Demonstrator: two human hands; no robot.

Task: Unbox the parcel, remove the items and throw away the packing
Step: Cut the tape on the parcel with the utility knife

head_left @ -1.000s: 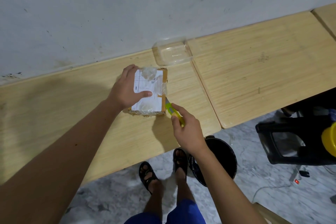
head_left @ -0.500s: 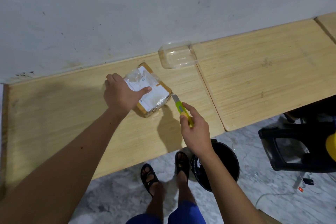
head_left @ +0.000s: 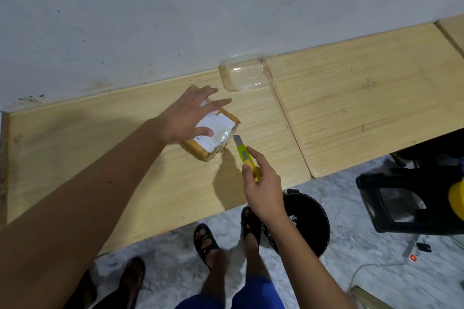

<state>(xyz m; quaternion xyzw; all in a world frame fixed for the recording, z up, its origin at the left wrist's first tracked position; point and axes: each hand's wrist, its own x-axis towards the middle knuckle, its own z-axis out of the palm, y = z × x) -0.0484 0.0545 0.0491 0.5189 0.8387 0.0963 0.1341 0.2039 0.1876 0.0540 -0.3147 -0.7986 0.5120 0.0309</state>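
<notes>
A small brown cardboard parcel (head_left: 218,133) with a white label and shiny clear tape lies at an angle on the wooden table (head_left: 125,158). My left hand (head_left: 190,113) rests flat on its top, fingers spread, thumb on the label. My right hand (head_left: 263,183) grips a yellow-green utility knife (head_left: 244,153). Its blade is out and points at the parcel's near right corner, almost touching the tape.
A clear plastic container (head_left: 244,73) sits by the wall behind the parcel. A black bin (head_left: 308,223) stands on the floor under the table edge, beside my sandalled feet. A black stool (head_left: 401,200) and a second wooden table (head_left: 364,98) are at the right.
The parcel has been turned further on the table. My left hand went from gripping its side to lying flat on top with fingers spread. The knife stays at the parcel's right corner.
</notes>
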